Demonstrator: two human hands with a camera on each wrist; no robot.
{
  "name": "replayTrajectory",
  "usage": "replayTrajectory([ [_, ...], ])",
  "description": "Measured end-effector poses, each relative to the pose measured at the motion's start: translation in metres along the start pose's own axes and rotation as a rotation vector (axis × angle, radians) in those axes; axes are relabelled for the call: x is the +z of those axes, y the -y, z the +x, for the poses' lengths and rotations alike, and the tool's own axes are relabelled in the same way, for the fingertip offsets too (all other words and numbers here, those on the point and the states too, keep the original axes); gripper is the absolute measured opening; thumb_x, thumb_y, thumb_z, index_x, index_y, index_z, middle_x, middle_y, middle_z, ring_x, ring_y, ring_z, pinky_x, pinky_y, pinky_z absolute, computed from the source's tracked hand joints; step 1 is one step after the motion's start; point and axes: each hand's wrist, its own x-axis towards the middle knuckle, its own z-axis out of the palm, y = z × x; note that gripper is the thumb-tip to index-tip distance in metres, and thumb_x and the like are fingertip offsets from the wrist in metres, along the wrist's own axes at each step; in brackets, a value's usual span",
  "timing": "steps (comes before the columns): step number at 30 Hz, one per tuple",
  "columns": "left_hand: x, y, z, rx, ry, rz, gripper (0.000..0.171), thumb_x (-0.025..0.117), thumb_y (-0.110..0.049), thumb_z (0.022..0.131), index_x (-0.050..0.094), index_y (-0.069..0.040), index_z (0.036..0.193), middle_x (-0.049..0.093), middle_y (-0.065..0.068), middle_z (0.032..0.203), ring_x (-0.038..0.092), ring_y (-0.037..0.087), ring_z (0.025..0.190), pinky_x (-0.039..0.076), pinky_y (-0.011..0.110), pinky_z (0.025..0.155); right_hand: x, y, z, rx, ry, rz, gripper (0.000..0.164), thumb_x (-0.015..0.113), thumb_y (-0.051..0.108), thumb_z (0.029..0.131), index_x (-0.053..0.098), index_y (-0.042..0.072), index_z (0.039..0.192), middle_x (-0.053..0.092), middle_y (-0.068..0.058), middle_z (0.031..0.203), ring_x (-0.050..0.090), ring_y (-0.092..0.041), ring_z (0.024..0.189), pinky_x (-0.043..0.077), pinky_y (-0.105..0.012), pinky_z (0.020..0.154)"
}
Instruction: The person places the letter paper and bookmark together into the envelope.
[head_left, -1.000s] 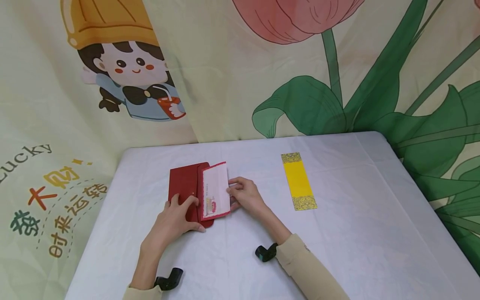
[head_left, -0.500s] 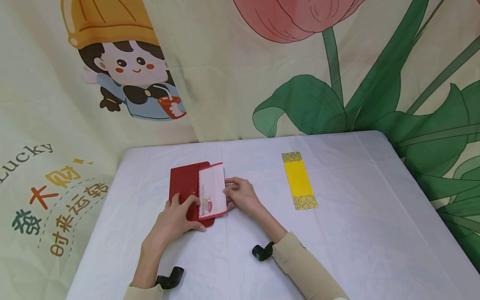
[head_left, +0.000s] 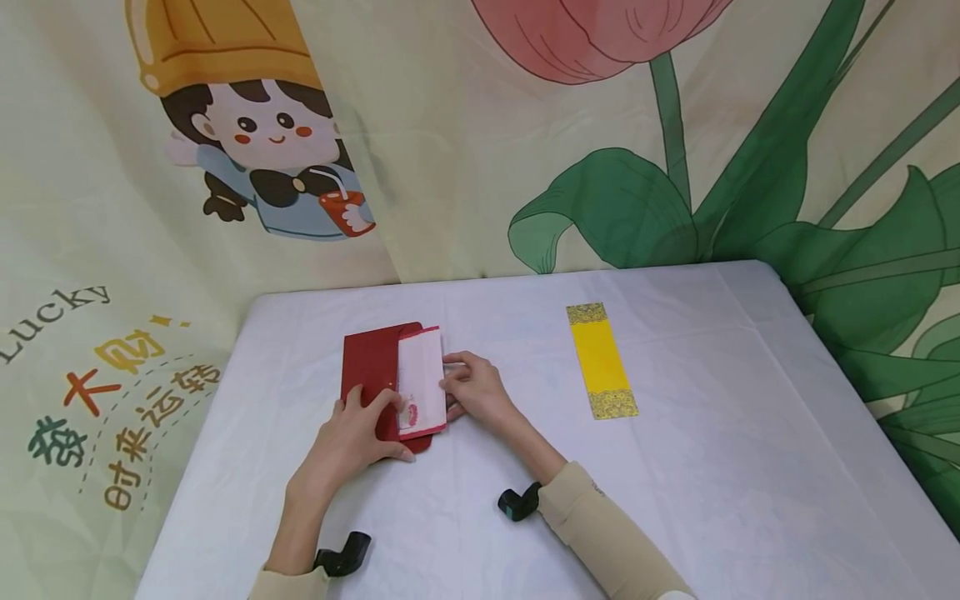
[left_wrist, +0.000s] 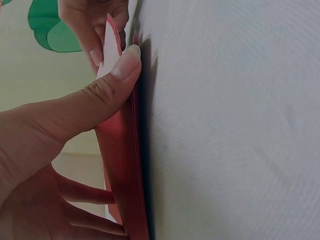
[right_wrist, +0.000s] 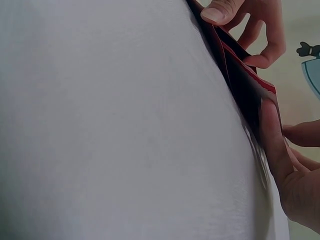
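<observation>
A dark red envelope (head_left: pixel 369 360) lies on the white-covered table with its opening to the right. My left hand (head_left: pixel 347 437) holds it down, fingers spread on its face and thumb at the near edge; in the left wrist view the thumb (left_wrist: pixel 107 92) lies along that edge. Partly inside the opening is a white card (head_left: pixel 422 375) with red borders and a small printed picture. My right hand (head_left: pixel 480 393) pinches the card's right edge between thumb and fingers, also seen in the right wrist view, where the thumb (right_wrist: pixel 274 135) lies against the card's underside. The card's left part is hidden.
To the right lies a yellow strip (head_left: pixel 603 357) with patterned gold ends. A printed curtain (head_left: pixel 450 183) hangs behind the table's far edge. Black wrist cameras (head_left: pixel 519 502) sit on both forearms, close above the white cloth (head_left: pixel 712 433).
My right hand has moved left with the card, which slides deeper into the red envelope, so less of it shows. My left hand stays in place on the envelope.
</observation>
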Motion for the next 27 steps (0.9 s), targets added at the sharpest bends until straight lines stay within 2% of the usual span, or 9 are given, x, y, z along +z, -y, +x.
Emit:
replayTrajectory([
  [7, 0.002, 0.001, 0.002, -0.005, 0.006, -0.002, 0.08, 0.093, -0.046, 0.07, 0.056, -0.017, 0.135, 0.035, 0.038, 0.149, 0.039, 0.058, 0.131, 0.054, 0.067, 0.09, 0.003, -0.001, 0.001, 0.013, 0.017, -0.016, 0.041, 0.064, 0.0, 0.096, 0.058, 0.001, 0.137, 0.074, -0.013, 0.091, 0.069, -0.018, 0.064, 0.061, -0.037, 0.055],
  [27, 0.001, 0.001, 0.002, 0.014, -0.005, 0.005, 0.08, 0.094, -0.046, 0.07, 0.057, -0.016, 0.135, 0.036, 0.039, 0.148, 0.041, 0.059, 0.128, 0.053, 0.068, 0.088, 0.018, 0.002, 0.005, -0.012, 0.043, -0.001, 0.042, 0.063, -0.006, 0.094, 0.059, -0.002, 0.135, 0.075, -0.018, 0.096, 0.07, -0.022, 0.066, 0.062, -0.039, 0.055],
])
